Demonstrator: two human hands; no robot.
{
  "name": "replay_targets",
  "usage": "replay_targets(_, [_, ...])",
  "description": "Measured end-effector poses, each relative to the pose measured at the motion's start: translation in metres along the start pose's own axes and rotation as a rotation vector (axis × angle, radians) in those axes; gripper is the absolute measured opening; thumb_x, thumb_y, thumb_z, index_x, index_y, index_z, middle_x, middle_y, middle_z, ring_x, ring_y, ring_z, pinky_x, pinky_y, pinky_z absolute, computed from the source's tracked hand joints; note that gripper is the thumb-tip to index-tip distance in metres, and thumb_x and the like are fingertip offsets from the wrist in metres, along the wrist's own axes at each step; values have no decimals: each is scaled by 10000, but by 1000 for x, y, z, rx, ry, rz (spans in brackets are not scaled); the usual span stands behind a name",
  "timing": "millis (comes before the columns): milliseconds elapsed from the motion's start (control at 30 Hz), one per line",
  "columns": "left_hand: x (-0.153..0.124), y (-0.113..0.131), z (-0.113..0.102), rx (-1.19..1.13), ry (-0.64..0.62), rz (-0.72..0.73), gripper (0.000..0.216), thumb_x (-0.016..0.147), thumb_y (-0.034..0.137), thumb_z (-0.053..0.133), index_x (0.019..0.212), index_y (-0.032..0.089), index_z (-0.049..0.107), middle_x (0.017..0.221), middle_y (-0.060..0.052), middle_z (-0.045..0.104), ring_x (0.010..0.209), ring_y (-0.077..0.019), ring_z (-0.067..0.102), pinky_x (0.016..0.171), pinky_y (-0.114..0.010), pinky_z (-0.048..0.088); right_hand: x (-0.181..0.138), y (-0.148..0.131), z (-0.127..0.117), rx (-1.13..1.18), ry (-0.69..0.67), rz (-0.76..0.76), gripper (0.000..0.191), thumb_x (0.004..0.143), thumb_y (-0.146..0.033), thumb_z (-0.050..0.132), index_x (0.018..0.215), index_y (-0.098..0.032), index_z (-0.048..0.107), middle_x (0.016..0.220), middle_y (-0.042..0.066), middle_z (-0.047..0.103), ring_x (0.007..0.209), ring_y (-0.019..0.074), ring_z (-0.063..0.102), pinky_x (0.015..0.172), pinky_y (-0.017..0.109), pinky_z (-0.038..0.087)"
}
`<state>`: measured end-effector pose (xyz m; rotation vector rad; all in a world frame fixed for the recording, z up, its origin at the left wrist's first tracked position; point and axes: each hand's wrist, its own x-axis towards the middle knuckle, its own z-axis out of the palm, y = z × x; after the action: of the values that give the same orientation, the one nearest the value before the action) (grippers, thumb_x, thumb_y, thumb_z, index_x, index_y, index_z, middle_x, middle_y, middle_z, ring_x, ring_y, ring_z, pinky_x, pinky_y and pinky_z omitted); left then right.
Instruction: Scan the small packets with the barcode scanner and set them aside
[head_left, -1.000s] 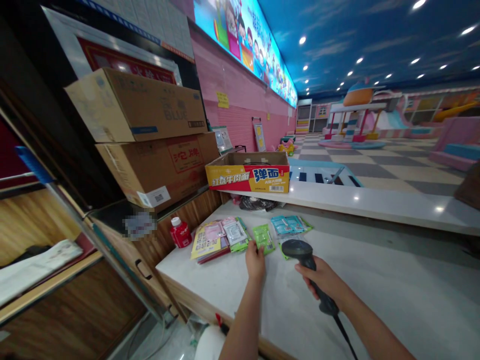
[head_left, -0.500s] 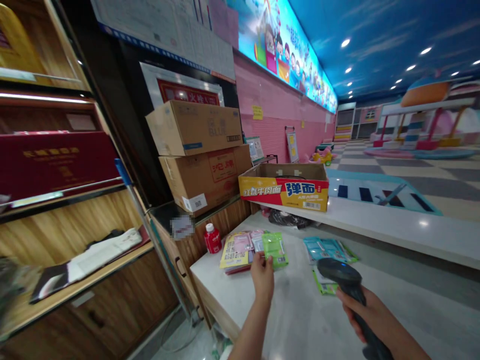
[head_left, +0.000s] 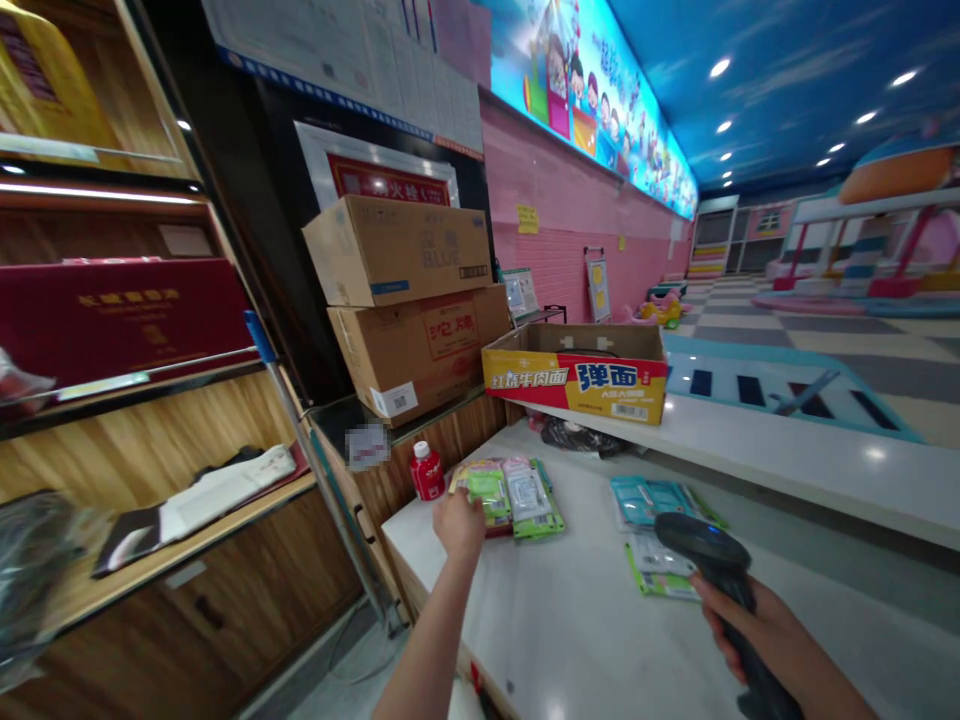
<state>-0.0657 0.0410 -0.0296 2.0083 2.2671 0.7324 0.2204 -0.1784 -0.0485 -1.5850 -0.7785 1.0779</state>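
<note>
My left hand [head_left: 459, 522] is closed on the left edge of a small green packet [head_left: 489, 490], which lies over a pile with a yellow packet beneath it. Just right of that pile is a white-and-green packet [head_left: 531, 495] on the counter. Wrapped round the handle of a black barcode scanner [head_left: 703, 545] is my right hand [head_left: 754, 625]. The scanner's head points left, above a white-and-green packet [head_left: 664, 570] that it partly covers. Blue packets [head_left: 646, 497] lie just behind the scanner.
A red bottle with a white cap [head_left: 427, 472] stands left of the pile on the white counter [head_left: 570, 600]. An open noodle carton [head_left: 577, 385] rests on the raised ledge [head_left: 795, 445]. Two stacked cardboard boxes [head_left: 420, 345] are at the back left, near wooden shelves [head_left: 172, 570].
My left hand has moved left with the green packet, bringing it over the yellow one. The white-and-green packet beside it is now uncovered. My right hand still holds the barcode scanner.
</note>
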Motion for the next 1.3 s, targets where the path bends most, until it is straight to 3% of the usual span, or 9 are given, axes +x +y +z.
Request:
replay_targets(167, [-25,35,7,-32,118,258,304,844,232,530,1135,201,613,1148,-124,564,1092,-292,480,929,-406,354,3,-3,-20,14,63,-48,388,692,-557,657,621,-220,477,402,-67,504,315,99,450,328,224,374])
replay_targets(300, [-60,80,35,-238,-9,559,215,817,164,561,1013,206,641,1057,-81,598,1040,-248,503,940,-368,366,7,-1,-29,40,129,-58,357,689,-524,657,643,-223,470,400,-77,494,312,94,438,324,218,368])
replay_targets(367, [-75,102,54,-331,-121,625,181,796,135,575,956,191,640,996,-76,623,995,-236,533,912,-354,386,9,0,-32,55,155,-49,347,697,-512,651,654,-218,473,403,-77,497,316,88,440,326,211,369])
replay_targets(533, [-89,155,96,-482,-336,433,112,798,125,555,891,144,614,882,-92,652,845,-205,605,775,-299,426,12,5,-40,84,174,-57,336,698,-494,654,673,-214,471,424,-85,497,322,80,441,317,201,366])
replay_targets(633, [-86,182,108,-492,-289,306,142,819,221,575,929,134,590,930,-118,648,875,-215,623,769,-291,430,14,8,-45,98,179,-57,327,699,-485,657,689,-214,474,439,-83,505,336,81,454,324,197,376])
replay_targets(733, [-80,202,113,-462,-246,210,376,746,378,685,1000,126,572,1010,-157,639,936,-253,632,784,-306,440,16,10,-48,107,173,-50,327,703,-486,653,681,-216,469,433,-77,504,335,86,460,325,204,387])
replay_targets(833, [-77,211,115,-389,-305,152,522,626,438,773,1001,124,591,1033,-187,645,953,-294,638,769,-321,453,18,11,-49,119,177,-47,325,697,-489,654,695,-222,468,438,-79,503,331,91,463,315,205,380])
replay_targets(1100, [-71,199,112,-375,-319,153,371,576,358,790,875,179,662,999,-136,672,932,-278,644,783,-321,458,15,9,-47,121,177,-44,336,693,-503,659,718,-224,473,438,-81,504,331,91,460,323,206,387])
replay_targets(1300, [-68,176,117,-657,-428,94,219,655,199,700,748,181,503,717,-27,633,719,-196,650,628,-268,475,11,6,-38,88,131,-72,344,692,-509,651,729,-218,471,451,-85,509,329,84,452,310,200,380])
